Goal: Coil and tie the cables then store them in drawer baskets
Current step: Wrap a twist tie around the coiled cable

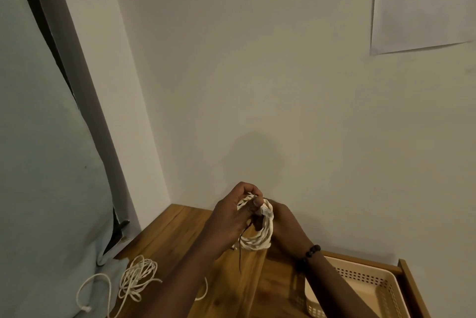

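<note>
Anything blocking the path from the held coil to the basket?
Nothing visible. The coil, held in both hands, is above the wooden top; the beige basket sits open in the drawer at lower right, only the right forearm crossing above it.

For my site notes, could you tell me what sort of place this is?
Probably a plain indoor room corner: a wooden drawer unit against bare walls, a printed sheet taped up, a basket in the open drawer.

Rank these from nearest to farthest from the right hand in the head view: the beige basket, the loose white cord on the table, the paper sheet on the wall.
Measured from the right hand:
1. Beige basket, just below and to its right, in the open drawer.
2. Loose white cord, lower left on the wooden table.
3. Paper sheet, high on the wall, upper right.
</note>
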